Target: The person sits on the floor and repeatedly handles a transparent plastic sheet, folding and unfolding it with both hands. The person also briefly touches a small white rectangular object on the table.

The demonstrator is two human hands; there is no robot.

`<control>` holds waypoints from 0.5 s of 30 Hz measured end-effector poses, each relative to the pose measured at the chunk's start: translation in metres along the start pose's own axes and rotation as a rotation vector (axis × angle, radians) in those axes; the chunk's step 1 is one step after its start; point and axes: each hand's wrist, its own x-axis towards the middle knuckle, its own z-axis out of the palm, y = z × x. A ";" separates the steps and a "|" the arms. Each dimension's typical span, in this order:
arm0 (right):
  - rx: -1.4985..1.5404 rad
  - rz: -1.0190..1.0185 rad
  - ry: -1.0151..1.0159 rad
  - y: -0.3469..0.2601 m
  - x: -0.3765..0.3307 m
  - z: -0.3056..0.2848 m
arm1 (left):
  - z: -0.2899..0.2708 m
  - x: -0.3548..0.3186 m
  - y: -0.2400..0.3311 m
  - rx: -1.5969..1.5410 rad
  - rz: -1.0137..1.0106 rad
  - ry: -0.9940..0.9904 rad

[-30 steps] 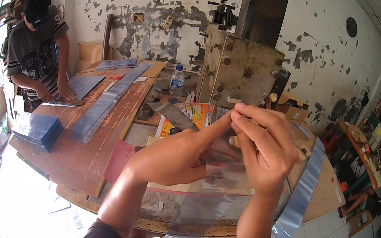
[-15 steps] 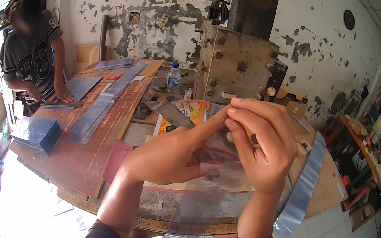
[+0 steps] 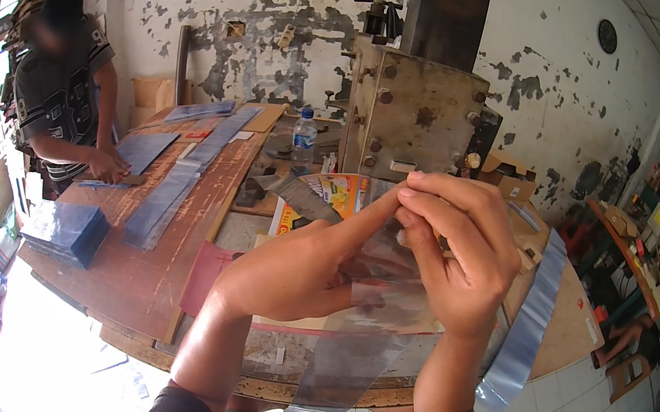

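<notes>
A clear plastic strip hangs from my raised hands over the front edge of the bench and down past it. My left hand holds it from the left; its thumb shows through the film and its fingers stretch up to the right. With fingertips bunched in a pinch, my right hand grips the strip's upper end, touching the left fingertips. Behind the hands lie a yellow and orange printed sheet and a dark grey flat strip, partly covered by my left hand.
A large bolted metal block stands behind the bench, a water bottle beside it. Bluish plastic strips and a film stack lie on the left board, where a co-worker stands. Another long strip lies at right.
My hands keep nearly the same pose, with the strip still held. At the left, the co-worker's hands have come together over the small brown piece.
</notes>
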 end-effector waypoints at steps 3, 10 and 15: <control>0.026 0.047 0.022 -0.004 0.002 0.001 | 0.000 0.000 -0.001 -0.032 -0.019 -0.007; 0.010 0.037 -0.008 -0.002 -0.001 0.001 | -0.001 0.001 0.000 0.014 -0.042 -0.015; -0.013 -0.011 -0.026 -0.002 -0.001 0.001 | 0.002 0.000 -0.008 0.009 -0.004 -0.007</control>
